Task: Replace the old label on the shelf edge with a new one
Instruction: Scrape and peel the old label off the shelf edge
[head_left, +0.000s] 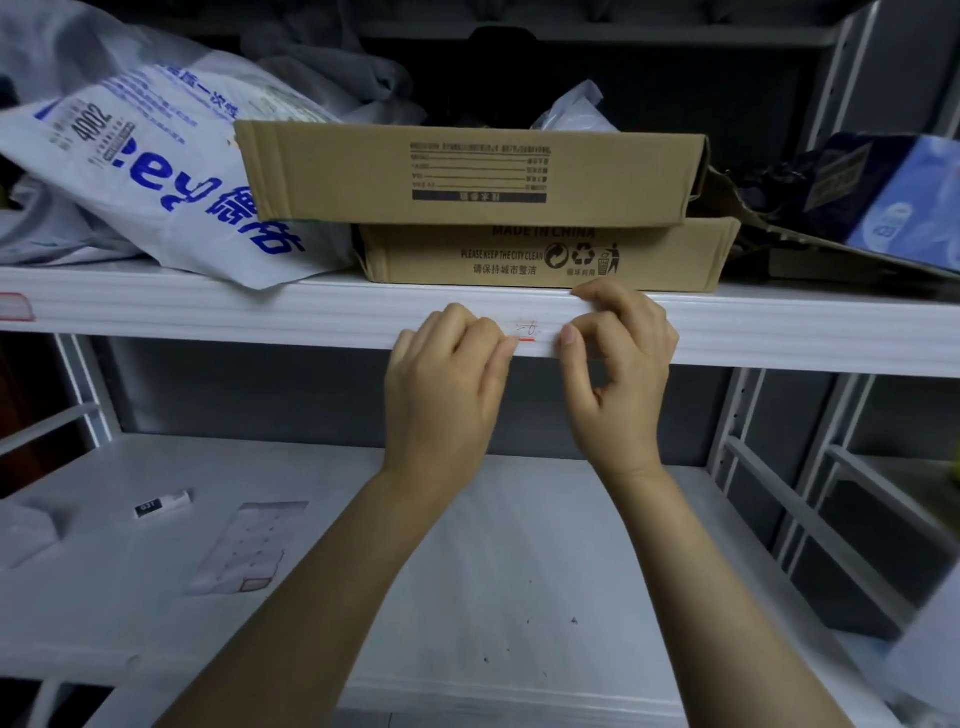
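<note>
Shelf-edge label (527, 332), white with a red line, lies on the front of the shelf edge (260, 312) between your two hands, just below two stacked cardboard boxes (478, 171). Your left hand (447, 374) is curled, thumb tip pinching at the label's left end. Your right hand (618, 364) is curled too, thumb and forefinger nipping its right end. I cannot tell whether this label is the old one or the new. If old, your next move calls for a nail under one corner and a slow, flat pull. Count one label in hand and one red-edged label (15, 306) far left. On the lower shelf (519, 571) lie one backing sheet (244, 545) and one small white stick (161, 504).
</note>
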